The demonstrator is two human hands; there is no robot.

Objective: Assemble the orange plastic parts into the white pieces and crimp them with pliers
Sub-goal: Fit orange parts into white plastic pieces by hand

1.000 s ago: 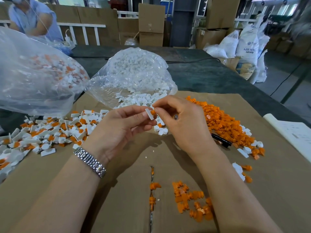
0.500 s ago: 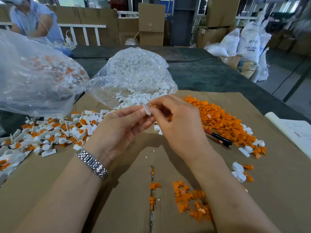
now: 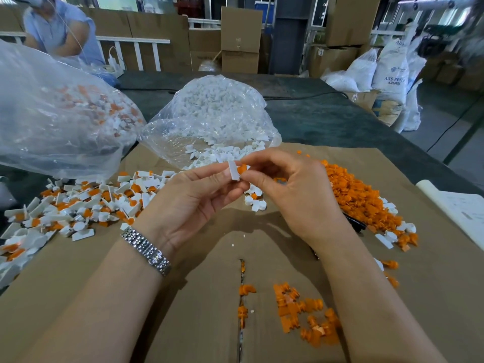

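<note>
The person works at a dark table (image 3: 327, 119) covered by flattened brown cardboard (image 3: 78, 284). The left hand (image 3: 188, 203) is raised above the cardboard, its grip clamped on a small white piece (image 3: 234, 171) pinched between thumb and fingertips, the piece standing roughly upright. The right hand (image 3: 293, 192) meets it from the right, its grip closed on an orange plastic part (image 3: 241, 169) that touches the right face of the white piece. A metal-link watch (image 3: 146, 250) sits on the left wrist. Behind the hands, an open clear bag of white pieces (image 3: 214, 119) lies on the table with loose pieces spilled at its mouth. A second, larger clear bag (image 3: 57, 111) at the far left holds mixed white and orange items. A pile of assembled white-and-orange units (image 3: 78, 203) spreads over the cardboard left of the left hand. A heap of loose orange parts (image 3: 361, 197) lies right of the right hand, with a few white pieces at its near edge. A dark tool (image 3: 355, 224) shows partly beyond the right wrist; its type cannot be determined. A smaller cluster of orange parts (image 3: 306, 315) lies near the front, between the forearms. A white paper sheet (image 3: 461, 210) lies at the right edge. Another person in a blue shirt (image 3: 60, 30) is at the far left, beyond the table.
</note>
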